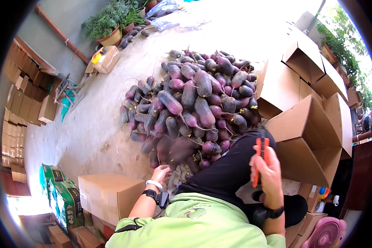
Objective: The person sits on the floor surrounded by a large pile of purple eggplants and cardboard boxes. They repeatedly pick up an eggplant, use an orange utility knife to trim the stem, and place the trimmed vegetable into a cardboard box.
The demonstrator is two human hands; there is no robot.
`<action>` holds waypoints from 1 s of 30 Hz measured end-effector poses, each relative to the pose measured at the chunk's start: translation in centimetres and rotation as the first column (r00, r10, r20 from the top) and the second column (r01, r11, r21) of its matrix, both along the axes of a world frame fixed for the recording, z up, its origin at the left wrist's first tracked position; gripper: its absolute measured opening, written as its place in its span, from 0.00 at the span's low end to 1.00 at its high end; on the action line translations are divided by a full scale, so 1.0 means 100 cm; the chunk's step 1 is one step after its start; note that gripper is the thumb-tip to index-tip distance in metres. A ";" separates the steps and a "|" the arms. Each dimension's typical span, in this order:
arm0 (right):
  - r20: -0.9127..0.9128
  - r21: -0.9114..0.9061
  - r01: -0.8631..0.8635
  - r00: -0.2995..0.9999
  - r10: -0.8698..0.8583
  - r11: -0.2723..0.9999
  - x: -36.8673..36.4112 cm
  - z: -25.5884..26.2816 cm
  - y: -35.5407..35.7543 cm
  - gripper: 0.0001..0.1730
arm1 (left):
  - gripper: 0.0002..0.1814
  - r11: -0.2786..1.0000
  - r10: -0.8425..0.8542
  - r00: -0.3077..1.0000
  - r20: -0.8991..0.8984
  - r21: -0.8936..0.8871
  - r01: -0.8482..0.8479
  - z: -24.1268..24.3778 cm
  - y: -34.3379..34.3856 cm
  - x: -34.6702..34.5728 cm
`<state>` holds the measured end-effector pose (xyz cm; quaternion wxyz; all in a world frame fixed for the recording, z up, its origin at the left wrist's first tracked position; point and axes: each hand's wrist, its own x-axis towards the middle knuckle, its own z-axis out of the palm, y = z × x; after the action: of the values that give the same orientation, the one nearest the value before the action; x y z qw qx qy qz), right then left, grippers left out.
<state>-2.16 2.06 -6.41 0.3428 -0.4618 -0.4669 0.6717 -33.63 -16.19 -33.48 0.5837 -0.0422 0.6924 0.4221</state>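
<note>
A large heap of dark purple radishes (pixel 201 102) with thin roots lies on the concrete floor in front of me. My left hand (pixel 161 174) is at the near edge of the heap, fingers apart, with a blurred radish (pixel 183 148) just beyond it; whether they touch is unclear. A crumpled cloth (pixel 179 177) lies beside that hand. In my right hand (pixel 265 169) is an orange utility knife (pixel 262 148), held upright above my bent leg, its dark blade end pointing away from me.
Open cardboard boxes (pixel 307 139) stand at the right of the heap. A closed carton (pixel 111 195) and green printed packs (pixel 65 198) are at the near left. A pink fan (pixel 324 234) sits at the lower right. Potted plants (pixel 111 34) and stacked cartons (pixel 21 102) line the far left.
</note>
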 end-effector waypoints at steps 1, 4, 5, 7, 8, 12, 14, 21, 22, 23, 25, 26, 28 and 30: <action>-0.005 -0.035 -0.059 0.998 0.059 0.998 -0.011 -0.012 0.001 0.14 | 0.16 1.000 -0.002 1.000 0.000 -0.028 0.002 -0.007 -0.007 -0.001; 0.060 -0.079 -0.160 0.984 0.165 0.984 -0.033 -0.039 0.002 0.13 | 0.16 0.997 -0.029 0.999 -0.025 -0.069 0.027 -0.030 -0.023 -0.005; 0.052 -0.095 -0.176 0.982 0.182 0.980 -0.036 -0.048 0.002 0.13 | 0.16 0.994 -0.043 0.999 -0.032 -0.101 0.039 -0.034 -0.030 -0.008; 0.102 -0.113 -0.176 0.977 0.188 0.978 -0.039 -0.052 0.000 0.13 | 0.16 0.986 -0.064 0.997 -0.049 -0.160 0.056 -0.037 -0.038 -0.014; 0.110 -0.101 -0.171 0.977 0.182 0.980 -0.037 -0.052 0.001 0.13 | 0.16 0.984 -0.024 0.998 -0.056 -0.177 0.014 -0.040 -0.038 -0.016; 0.093 -0.110 -0.153 0.982 0.164 0.982 -0.033 -0.051 0.001 0.13 | 0.16 0.991 -0.038 0.998 -0.058 -0.128 0.031 -0.045 -0.033 -0.019; 0.100 -0.112 -0.136 0.984 0.147 0.984 -0.030 -0.051 -0.001 0.13 | 0.15 0.991 -0.128 0.982 -0.140 -0.067 0.120 -0.049 -0.022 -0.016; 0.125 -0.117 -0.115 0.984 0.130 0.986 -0.023 -0.054 -0.004 0.17 | 0.15 0.917 -0.292 0.878 -0.379 0.151 0.370 -0.009 0.053 0.005; 0.118 -0.112 -0.115 0.985 0.128 0.987 -0.023 -0.055 -0.004 0.17 | 0.15 0.895 -0.275 0.851 -0.448 0.205 0.397 -0.007 0.060 0.001; 0.104 -0.111 -0.119 0.986 0.130 0.987 -0.024 -0.054 -0.004 0.17 | 0.14 0.911 -0.245 0.870 -0.428 0.205 0.358 -0.004 0.067 -0.004; 0.083 -0.113 -0.117 0.989 0.126 0.987 -0.025 -0.054 -0.004 0.17 | 0.14 0.925 -0.160 0.906 -0.392 0.261 0.276 0.001 0.081 -0.014; 0.084 -0.112 -0.117 0.988 0.127 0.987 -0.026 -0.054 -0.004 0.17 | 0.13 0.915 -0.139 0.895 -0.424 0.291 0.279 0.000 0.086 -0.019; 0.084 -0.112 -0.111 0.989 0.121 0.987 -0.025 -0.055 -0.003 0.17 | 0.14 0.926 -0.093 0.918 -0.385 0.306 0.222 0.017 0.097 -0.022; 0.080 -0.115 -0.105 0.990 0.115 0.988 -0.026 -0.056 -0.003 0.16 | 0.14 0.938 -0.045 0.940 -0.337 0.310 0.156 0.020 0.101 -0.023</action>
<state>-4.72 1.74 -12.00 0.2586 -0.4822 -0.4683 0.6938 -35.97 -6.06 -31.45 0.4813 0.1628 0.6992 0.5029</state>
